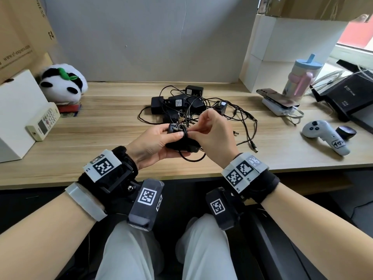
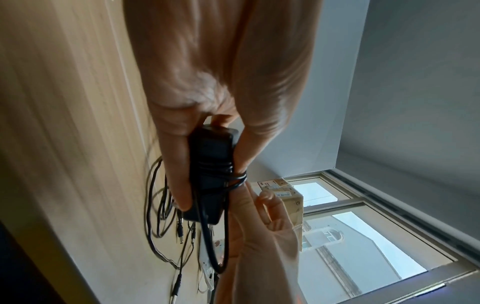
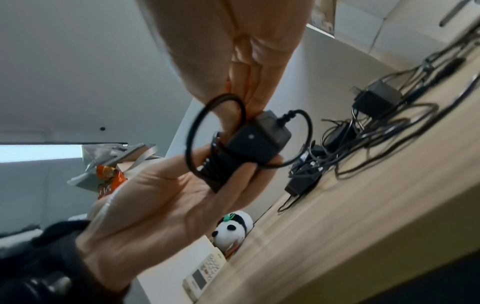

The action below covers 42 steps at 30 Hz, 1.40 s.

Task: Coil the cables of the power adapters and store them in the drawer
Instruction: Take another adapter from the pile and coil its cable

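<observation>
Currently gripping adapter [image 1: 182, 143] in left hand [image 1: 153, 147]; right hand [image 1: 214, 132] pinching cable [image 3: 215, 131] beside it, risking loose loop slipping, unravelling wraps.

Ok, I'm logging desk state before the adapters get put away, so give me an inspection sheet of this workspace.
Surface: wooden desk, light grain.
Job's things: one black adapter held above the desk, cable wound several turns round it; pile of uncoiled adapters behind. Drawer: not seen.
Clutter: panda plush, remote control, white controller, tumbler, power bank with phone, black router.
Hands: left hand grips the adapter; right hand pinches the cable at the wrap.
Cables: loose black leads tangled, plugs lying free.
Surroundings: grey partition, cardboard boxes, white boxes.
</observation>
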Each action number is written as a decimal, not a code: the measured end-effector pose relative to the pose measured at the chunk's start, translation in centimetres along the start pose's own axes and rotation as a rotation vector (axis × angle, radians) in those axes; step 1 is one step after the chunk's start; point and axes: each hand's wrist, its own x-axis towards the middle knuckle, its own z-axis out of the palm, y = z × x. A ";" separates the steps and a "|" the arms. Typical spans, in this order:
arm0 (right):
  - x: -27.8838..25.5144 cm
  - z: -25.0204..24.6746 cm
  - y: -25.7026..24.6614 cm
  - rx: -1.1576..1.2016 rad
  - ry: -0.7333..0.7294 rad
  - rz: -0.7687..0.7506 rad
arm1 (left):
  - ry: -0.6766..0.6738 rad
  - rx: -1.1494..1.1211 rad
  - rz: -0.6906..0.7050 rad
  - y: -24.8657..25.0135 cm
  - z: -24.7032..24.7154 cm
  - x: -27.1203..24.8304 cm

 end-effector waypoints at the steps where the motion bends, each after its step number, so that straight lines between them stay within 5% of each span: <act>1: -0.1 0.3 0.1 0.004 0.004 0.015 | 0.002 0.000 0.004 0.0 -0.1 0.0; 11: -0.3 0.5 -0.1 -0.094 -0.124 -0.019 | 0.132 0.057 0.028 0.0 -0.6 0.6; 21: 1.7 0.1 -1.6 -0.479 -0.271 0.025 | 0.162 0.171 0.032 -0.6 0.2 0.6; 32: 3.5 -1.4 -1.8 0.231 -0.030 0.336 | 0.029 0.058 -0.002 -1.3 0.0 0.5; 42: 4.2 -3.4 -0.2 0.417 0.148 0.480 | -0.051 -0.009 -0.008 -1.3 -0.4 -0.3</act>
